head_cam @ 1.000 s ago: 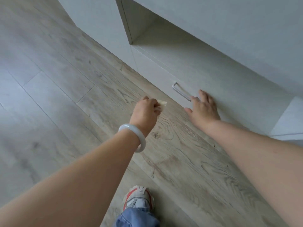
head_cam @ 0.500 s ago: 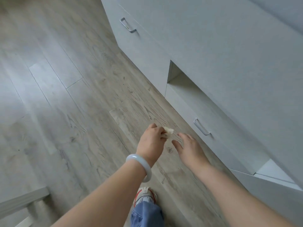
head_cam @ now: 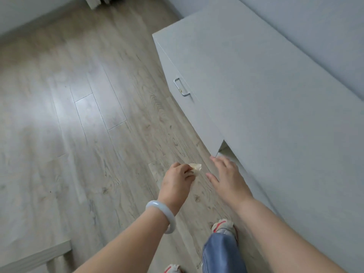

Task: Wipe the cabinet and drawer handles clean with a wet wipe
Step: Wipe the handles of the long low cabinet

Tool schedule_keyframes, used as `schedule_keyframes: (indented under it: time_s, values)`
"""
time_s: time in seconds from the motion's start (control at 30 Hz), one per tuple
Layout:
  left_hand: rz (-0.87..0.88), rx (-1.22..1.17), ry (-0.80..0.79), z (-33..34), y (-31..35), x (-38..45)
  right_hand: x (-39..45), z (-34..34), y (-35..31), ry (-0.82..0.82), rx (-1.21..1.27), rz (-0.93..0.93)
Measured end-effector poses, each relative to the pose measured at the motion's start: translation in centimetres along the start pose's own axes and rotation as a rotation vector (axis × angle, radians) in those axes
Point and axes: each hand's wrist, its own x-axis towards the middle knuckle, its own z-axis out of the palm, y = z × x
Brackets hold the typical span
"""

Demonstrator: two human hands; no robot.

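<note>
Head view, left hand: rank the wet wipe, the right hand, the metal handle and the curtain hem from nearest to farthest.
From the left hand:
1. Wet wipe, pinched in its fingertips.
2. Right hand, open, just to its right by the cabinet.
3. Metal handle, up the cabinet front.
4. Curtain hem, at the far wall.

Grey wood-grain plank floor is running diagonally across the view, with a pale patch of daylight lying on it at left. A long, low, pale grey cabinet is standing along the right wall. A white baseboard is showing along the far left wall. A light-coloured furniture edge is jutting in at lower left.
</note>
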Motion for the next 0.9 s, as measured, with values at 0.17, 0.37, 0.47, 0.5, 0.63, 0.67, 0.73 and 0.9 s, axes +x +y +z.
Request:
schedule_keyframes:
  time_s: [0.17, 0.37, 0.47, 0.5, 0.63, 0.67, 0.73, 0.9]
  values:
    - [-0.075, -0.052, 0.049, -1.5, 1.6, 6.8, 7.8, -3.9, -0.7, -0.004, -0.08, -0.141]
    - [-0.133, -0.144, 0.066, -3.7, 1.2, 16.4, 17.9, -4.7, -1.8, 0.039, -0.22, -0.259]
    - [-0.148, -0.223, 0.056, -4.8, 0.0, 21.1, 24.0, -5.0, -3.2, 0.068, -0.29, -0.283]
    - [-0.157, -0.246, 0.052, -5.4, -0.5, 22.6, 26.3, -5.1, -3.7, 0.086, -0.306, -0.285]
    - [-0.267, -0.369, 0.073, -7.7, -2.8, 28.6, 36.0, -5.3, -6.1, 0.137, -0.35, -0.262]
    - [-0.292, -0.401, 0.082, -8.2, -3.4, 30.0, 37.8, -5.1, -6.5, 0.137, -0.357, -0.25]
    - [-0.333, -0.409, 0.1, -8.9, -4.3, 32.8, 40.1, -3.9, -6.8, 0.132, -0.386, -0.236]
    - [-0.381, -0.402, 0.143, -9.0, -4.8, 38.6, 40.6, -1.6, -5.8, 0.221, -0.545, -0.217]
